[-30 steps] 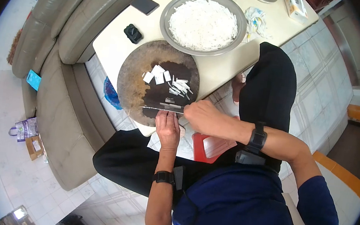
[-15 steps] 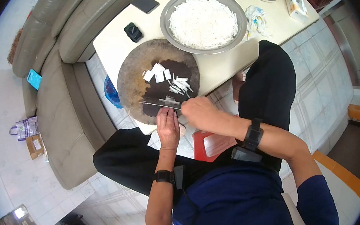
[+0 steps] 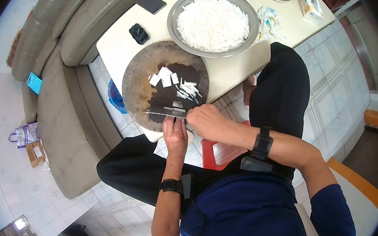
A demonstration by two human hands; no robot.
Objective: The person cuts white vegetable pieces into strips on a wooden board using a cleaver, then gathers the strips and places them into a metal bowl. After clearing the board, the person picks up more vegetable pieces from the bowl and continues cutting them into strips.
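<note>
My right hand (image 3: 205, 120) is closed round the handle of a kitchen knife (image 3: 164, 112), its blade lying crosswise low over the round wooden chopping board (image 3: 135, 68). Just on the near side of the blade, my left hand (image 3: 175, 137) has its fingers bunched together; what is under their tips is hidden. Beyond the blade lie freshly cut white strips (image 3: 174, 108). Farther up the board are flat white slices (image 3: 165, 76) and a small heap of white sticks (image 3: 188, 90), on a dark wet patch.
A wide metal basin (image 3: 172, 21) heaped with white shreds (image 3: 213, 24) stands behind the board. On the table are a phone (image 3: 151, 3), a small black object (image 3: 138, 34), a crumpled wrapper (image 3: 269, 22) and a tissue pack (image 3: 311, 7). A sofa (image 3: 66, 128) is at left.
The blade has shifted slightly toward me and to the left, together with the fingers of my left hand. A white strip now lies apart from the blade on its far side.
</note>
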